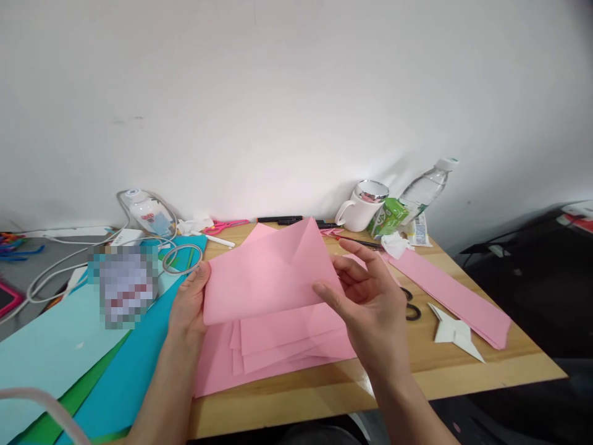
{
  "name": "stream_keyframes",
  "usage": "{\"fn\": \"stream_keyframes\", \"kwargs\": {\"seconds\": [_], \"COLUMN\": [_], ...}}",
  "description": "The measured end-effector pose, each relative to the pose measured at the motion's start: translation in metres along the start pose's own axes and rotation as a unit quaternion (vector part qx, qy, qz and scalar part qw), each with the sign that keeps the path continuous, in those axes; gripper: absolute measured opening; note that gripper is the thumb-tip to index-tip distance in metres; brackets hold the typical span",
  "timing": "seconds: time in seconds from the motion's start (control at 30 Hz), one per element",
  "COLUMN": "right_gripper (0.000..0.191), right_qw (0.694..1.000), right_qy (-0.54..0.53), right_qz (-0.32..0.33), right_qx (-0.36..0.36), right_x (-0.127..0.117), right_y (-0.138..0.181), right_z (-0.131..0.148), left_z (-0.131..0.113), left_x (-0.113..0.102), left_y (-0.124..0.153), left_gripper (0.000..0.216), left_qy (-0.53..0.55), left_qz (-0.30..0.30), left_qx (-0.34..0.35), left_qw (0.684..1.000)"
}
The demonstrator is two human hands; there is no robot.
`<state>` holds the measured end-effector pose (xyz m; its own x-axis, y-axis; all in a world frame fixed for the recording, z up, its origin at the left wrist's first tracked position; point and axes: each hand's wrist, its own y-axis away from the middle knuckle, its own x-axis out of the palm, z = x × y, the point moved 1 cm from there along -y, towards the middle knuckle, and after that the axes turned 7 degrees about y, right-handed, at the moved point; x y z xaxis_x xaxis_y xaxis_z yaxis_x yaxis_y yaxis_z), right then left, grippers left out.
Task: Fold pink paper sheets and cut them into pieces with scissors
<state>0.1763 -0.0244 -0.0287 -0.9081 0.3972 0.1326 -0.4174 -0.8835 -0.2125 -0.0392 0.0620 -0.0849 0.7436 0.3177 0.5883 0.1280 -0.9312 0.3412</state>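
Note:
A folded sheet of pink paper [259, 269] is held up above the table, with a slanted crease at its upper right corner. My left hand [189, 296] is closed on its left edge, thumb in front. At the right edge, my right hand [370, 290] has its thumb over the front of the paper and its middle fingers at the edge, while the index finger is lifted. Below lies a stack of pink paper sheets [291, 346], partly hidden by the held sheet. Black scissor handles [411, 309] show beside my right wrist.
A folded white paper star [454, 334] and long pink strips [454, 293] lie at right. Behind stand a white mug [364, 207], a green carton [389, 216] and a tilted water bottle [426, 188]. Blue sheets [134, 371], a cable [39, 281], another bottle [151, 213] and pink scissors [229, 225] are leftward.

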Motion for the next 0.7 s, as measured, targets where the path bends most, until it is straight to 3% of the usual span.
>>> {"fn": "stream_keyframes", "kwargs": {"seconds": [0.27,0.7], "right_gripper": [0.054,0.054], "right_qw": [1.000,0.999], "right_qy": [-0.027,-0.047], "right_qz": [0.010,0.019], "right_qx": [-0.011,0.005], "right_x": [0.0014,0.0054], "right_y": [-0.0002,-0.0008], "right_z": [-0.0009,-0.0041], "left_z": [0.0008,0.0014], "left_x": [-0.0021,-0.0042], "left_y": [-0.0032,-0.0058], "left_gripper": [0.048,0.048], "left_qy": [0.009,0.007], "left_qz": [0.030,0.016], "left_qx": [-0.006,-0.001], "left_qw": [1.000,1.000]}}
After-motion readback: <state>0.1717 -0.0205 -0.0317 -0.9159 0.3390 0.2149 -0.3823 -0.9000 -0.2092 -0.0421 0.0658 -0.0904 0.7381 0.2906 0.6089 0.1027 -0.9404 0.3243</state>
